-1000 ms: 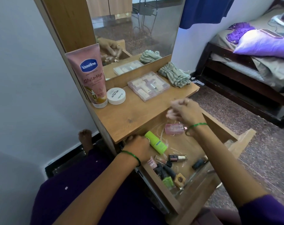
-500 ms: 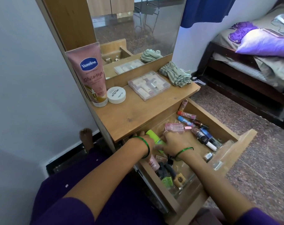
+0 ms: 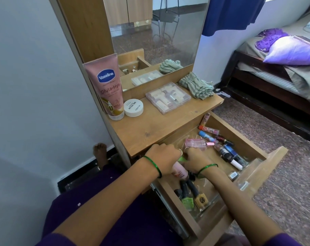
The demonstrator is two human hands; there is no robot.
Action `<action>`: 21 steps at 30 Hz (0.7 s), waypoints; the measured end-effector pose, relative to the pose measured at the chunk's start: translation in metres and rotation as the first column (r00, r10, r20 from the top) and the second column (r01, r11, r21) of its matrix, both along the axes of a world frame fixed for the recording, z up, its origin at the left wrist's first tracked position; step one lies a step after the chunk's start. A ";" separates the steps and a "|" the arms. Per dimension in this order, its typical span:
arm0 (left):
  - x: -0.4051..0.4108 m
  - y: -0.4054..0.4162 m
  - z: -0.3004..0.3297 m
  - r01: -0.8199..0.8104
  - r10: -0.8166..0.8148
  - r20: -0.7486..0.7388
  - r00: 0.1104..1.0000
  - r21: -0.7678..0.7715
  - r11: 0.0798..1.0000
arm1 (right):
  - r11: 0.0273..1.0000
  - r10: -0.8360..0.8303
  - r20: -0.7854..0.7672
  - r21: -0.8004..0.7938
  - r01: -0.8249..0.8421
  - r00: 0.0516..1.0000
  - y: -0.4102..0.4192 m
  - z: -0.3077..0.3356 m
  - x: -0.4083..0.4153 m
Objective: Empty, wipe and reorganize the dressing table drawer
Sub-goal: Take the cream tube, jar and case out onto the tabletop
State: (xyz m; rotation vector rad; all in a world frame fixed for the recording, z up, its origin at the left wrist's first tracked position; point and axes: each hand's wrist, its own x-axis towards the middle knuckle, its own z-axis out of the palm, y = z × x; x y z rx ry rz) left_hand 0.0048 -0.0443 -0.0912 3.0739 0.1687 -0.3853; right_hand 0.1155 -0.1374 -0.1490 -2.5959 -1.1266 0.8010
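From my remote feed, both hands work inside the open drawer of the dressing table. The left hand is curled round a pink bottle at the drawer's near-left corner, and the right hand sits just beside it, touching it, fingers bent down into the drawer; I cannot tell whether it grips anything. A sliver of a green tube shows between the two hands. Just beyond the right hand lies a flat pink perfume bottle, and farther off to its right a row of lip balms and nail polishes runs along the drawer's far side. Below the wrists, toward me, dark bottles, a green one and a yellow nail polish are heaped together. Beyond the left hand, on the tabletop, stand a Vaseline tube and, touching it, a white jar; beyond the right hand lie a clear compartment box and a striped cloth
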 end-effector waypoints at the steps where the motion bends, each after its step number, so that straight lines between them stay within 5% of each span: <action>1: -0.003 -0.001 0.006 0.002 -0.002 0.047 0.999 0.001 1.000 | 1.000 -0.002 -0.005 0.003 0.002 1.000 -0.001 0.000 0.001; 5: -0.021 0.002 0.033 -0.024 0.038 0.180 0.983 -0.080 0.997 | 1.000 0.018 -0.005 0.016 -0.018 1.000 -0.001 -0.001 0.004; 10: -0.052 0.032 0.064 -0.180 0.267 0.183 0.946 -0.389 0.903 | 1.000 -0.011 -0.083 0.013 0.012 0.997 -0.003 0.002 0.007; 21: -0.097 0.095 0.081 -0.470 0.634 0.306 0.710 -0.464 0.751 | 0.939 0.161 -0.470 0.344 0.012 0.868 -0.018 0.039 -0.003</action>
